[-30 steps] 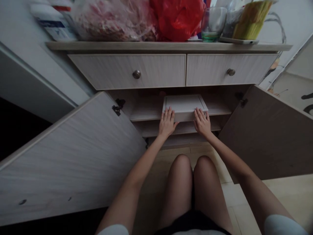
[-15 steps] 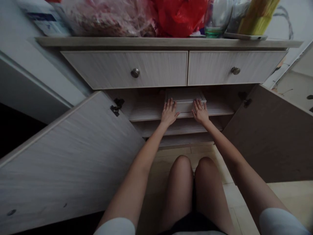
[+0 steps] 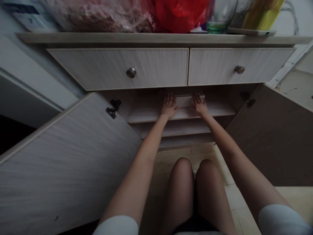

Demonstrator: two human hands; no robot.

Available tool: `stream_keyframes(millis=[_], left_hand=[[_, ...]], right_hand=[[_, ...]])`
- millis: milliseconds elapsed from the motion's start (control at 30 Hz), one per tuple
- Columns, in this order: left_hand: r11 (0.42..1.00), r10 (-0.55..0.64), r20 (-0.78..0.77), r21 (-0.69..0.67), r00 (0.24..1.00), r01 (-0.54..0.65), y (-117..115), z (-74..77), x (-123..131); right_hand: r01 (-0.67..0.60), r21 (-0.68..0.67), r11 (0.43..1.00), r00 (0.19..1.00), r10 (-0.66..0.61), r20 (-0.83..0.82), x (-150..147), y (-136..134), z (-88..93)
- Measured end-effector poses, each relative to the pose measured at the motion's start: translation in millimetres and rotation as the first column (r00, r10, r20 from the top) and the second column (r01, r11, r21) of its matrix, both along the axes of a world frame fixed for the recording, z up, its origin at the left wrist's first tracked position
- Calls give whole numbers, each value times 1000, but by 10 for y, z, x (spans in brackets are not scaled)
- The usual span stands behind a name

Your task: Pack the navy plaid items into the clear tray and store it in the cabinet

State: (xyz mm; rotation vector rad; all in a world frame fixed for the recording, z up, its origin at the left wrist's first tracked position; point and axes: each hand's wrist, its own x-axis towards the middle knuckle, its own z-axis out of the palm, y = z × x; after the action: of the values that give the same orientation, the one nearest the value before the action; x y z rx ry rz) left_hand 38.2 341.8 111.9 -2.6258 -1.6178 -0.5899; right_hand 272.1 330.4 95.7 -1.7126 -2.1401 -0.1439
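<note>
A pale box [image 3: 184,101] lies on the upper shelf [image 3: 146,111] inside the cabinet, its back part hidden in shadow under the drawers. Against the left end of its front face rests my left hand [image 3: 169,106], palm forward and fingers stretched out. My right hand [image 3: 199,105] touches the right end the same way, fingers extended. Neither hand wraps round the box. The left cabinet door [image 3: 73,156] and the right cabinet door [image 3: 274,137] both stand swung outward on either side of my arms.
Two closed drawers with round knobs, the left drawer [image 3: 156,67] and the right drawer [image 3: 266,62], sit above. On the cabinet top [image 3: 110,38] are a clear bag [image 3: 102,16], a red bag [image 3: 181,14], a glass [image 3: 220,19] and a yellow packet [image 3: 262,16]. My knees are below.
The box has slid deeper into the shelf, with both hands following it against its front. The view has moved slightly closer to the cabinet.
</note>
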Motion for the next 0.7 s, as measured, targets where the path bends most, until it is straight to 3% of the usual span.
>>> stream_keyframes(millis=[367,700], left_hand=[[996,54,-120,-62,991,-62,200,100,34],[999,24,-63,-44,998,-27,324,53,-11]], right_hand=[[63,-93,994,994,-55,89,-81,69,218],[38,-129,991,999,-36,18,-70,171,216]])
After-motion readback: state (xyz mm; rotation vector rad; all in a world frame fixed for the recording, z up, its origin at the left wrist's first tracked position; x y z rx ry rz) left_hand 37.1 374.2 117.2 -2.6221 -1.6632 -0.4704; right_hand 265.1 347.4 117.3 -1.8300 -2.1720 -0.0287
